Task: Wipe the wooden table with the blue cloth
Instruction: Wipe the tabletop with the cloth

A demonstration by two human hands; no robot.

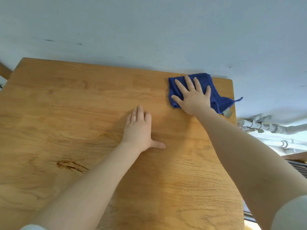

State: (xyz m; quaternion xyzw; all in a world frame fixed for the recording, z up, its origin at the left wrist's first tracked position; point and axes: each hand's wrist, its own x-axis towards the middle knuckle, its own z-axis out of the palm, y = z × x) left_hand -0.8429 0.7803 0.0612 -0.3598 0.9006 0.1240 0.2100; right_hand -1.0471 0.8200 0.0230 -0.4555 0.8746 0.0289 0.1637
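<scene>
Pale blue-grey wall (pixel 149 30) behind, warm wooden table (pixel 74 105) filling the view, and we're at the far right corner of it. That's where the blue cloth (pixel 216 100) lies, bunched flat on the wood right up against the far edge, a thin loop and a grey tag trailing off the right side. The right hand (pixel 192 97) is planted on top of it, palm down, all five fingers spread wide and laid flat; nothing is pinched or gripped, the cloth is simply pressed under the palm. The left hand (pixel 138 130) rests bare on the table nearer the middle, fingers straight and together, thumb stuck out to the side, holding nothing, and it looks like a brace.

As for handling: this looks a soft, light, floppy cloth, the kind that folds and rucks up rather than slides as one piece. A flat palm over its middle should carry it along; pushing from one edge would likely just roll it. Down near the left front there's a dark brown smear (pixel 71 166) on the wood, well apart from the cloth, and most of the table is still to be covered.
</scene>
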